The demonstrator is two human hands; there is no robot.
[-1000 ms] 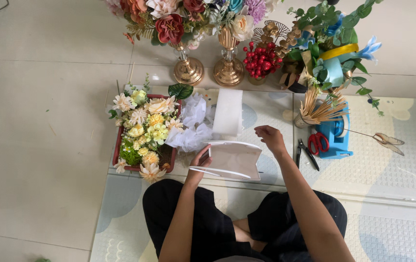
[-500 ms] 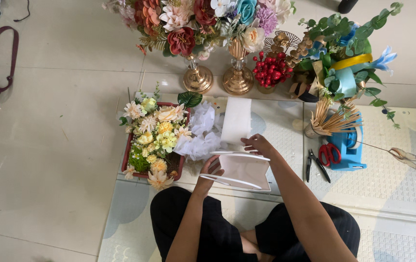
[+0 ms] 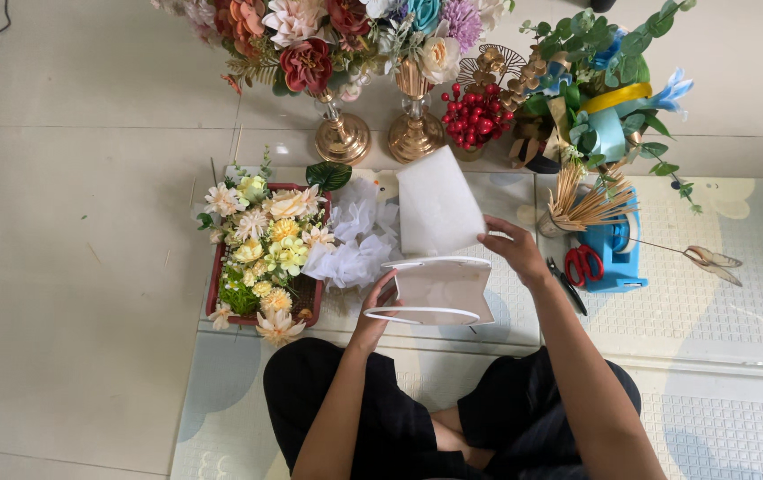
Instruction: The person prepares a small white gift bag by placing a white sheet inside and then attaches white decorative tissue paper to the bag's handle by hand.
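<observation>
White bag, both hands, tulle beside

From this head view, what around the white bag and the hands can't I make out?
- Inside of the white bag: hidden by its own front panel.
- Left hand: fingers hidden behind the bag.
- Tall flower arrangements: tops cut off by the upper edge.
- Scissors: blades hidden in the blue holder.

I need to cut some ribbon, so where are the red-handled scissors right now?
In the head view, the red-handled scissors lie right of the right hand, against the blue holder, just below the wooden sticks.
</observation>
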